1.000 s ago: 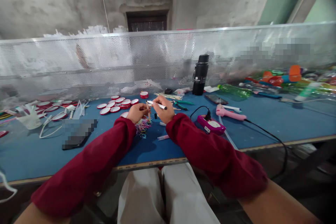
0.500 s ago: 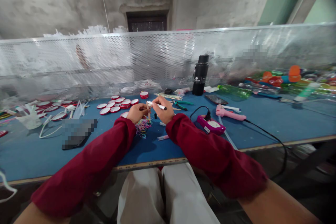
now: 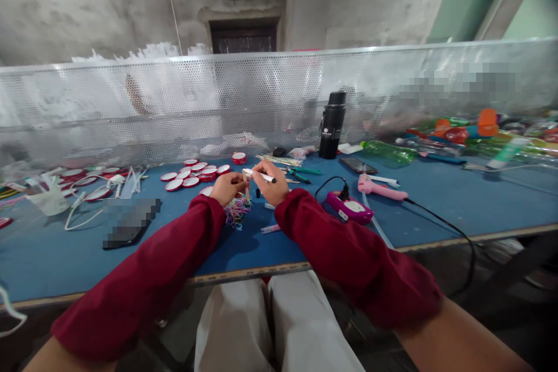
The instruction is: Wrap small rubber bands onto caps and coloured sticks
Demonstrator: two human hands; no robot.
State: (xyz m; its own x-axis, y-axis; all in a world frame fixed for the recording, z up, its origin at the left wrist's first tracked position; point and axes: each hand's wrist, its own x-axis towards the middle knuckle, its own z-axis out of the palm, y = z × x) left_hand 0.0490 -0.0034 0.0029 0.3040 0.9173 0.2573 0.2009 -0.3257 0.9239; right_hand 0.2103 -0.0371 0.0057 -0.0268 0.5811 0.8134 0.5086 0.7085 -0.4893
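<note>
blue tabletop [image 3: 488,203], right hand [image 3: 275,187] curled round marker [image 3: 268,178], beside left hand [image 3: 228,187]

Right in the middle, the left hand [image 3: 229,188] covers part of the thin stick [image 3: 247,191], and the right hand [image 3: 275,187] has its exact grip on the white pen [image 3: 264,176] too small to read; whether the tip touches the stick, no telling! Just below, the coloured bands [image 3: 238,213] blur into one tangle. Over left, mosaic squares smother a dark slab [image 3: 131,224], and a white cable [image 3: 14,315] runs off the edge. Out right, the bottle clutter [image 3: 510,151] smears and gets cut off. Behind, the perforated panel [image 3: 174,104] swallows the doorway's [image 3: 244,42] lower part!
</note>
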